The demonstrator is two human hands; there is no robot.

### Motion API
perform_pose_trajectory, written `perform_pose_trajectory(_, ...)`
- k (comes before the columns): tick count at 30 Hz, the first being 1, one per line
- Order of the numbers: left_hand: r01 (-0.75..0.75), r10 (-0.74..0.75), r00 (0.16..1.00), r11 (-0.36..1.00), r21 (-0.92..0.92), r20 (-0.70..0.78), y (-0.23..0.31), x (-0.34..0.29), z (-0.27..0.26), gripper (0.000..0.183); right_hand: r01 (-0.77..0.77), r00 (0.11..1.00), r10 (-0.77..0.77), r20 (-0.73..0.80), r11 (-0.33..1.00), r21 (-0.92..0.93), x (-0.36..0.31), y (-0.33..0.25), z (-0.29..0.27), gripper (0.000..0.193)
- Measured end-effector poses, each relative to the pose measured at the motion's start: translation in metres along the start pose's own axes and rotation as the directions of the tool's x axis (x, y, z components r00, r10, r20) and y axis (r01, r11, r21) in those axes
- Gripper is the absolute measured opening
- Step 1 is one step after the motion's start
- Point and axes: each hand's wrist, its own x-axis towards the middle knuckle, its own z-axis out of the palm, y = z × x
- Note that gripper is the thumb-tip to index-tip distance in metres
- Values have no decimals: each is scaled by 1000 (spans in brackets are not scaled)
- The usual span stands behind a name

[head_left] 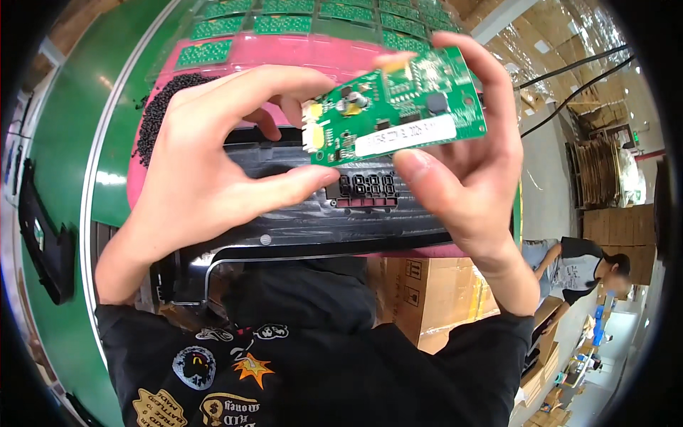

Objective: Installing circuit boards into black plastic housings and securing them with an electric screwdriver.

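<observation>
Both hands pinch a green circuit board (pixel 398 107): left hand (pixel 213 164) at its left end, right hand (pixel 462 164) around its right, above what looks like a black display panel (pixel 356 206).

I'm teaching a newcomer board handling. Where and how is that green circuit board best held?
By its short ends, probably, fingertips pinching the bare edges from left and right, as the left hand and right hand do now. The circuit board is flat and thin, its face crowded with connectors, components and a white label, so the edges seem the safest grip.
</observation>
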Motion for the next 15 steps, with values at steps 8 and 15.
perform_pose_trajectory(8,155,-153,934,988,19,324,-7,-24,22,50,-361,932,360,-50,903,-233,-86,16,-31,52)
perform_pose_trajectory(15,166,-216,900,973,161,379,-12,-41,44,50,-181,953,297,55,707,-684,-95,32,-35,50)
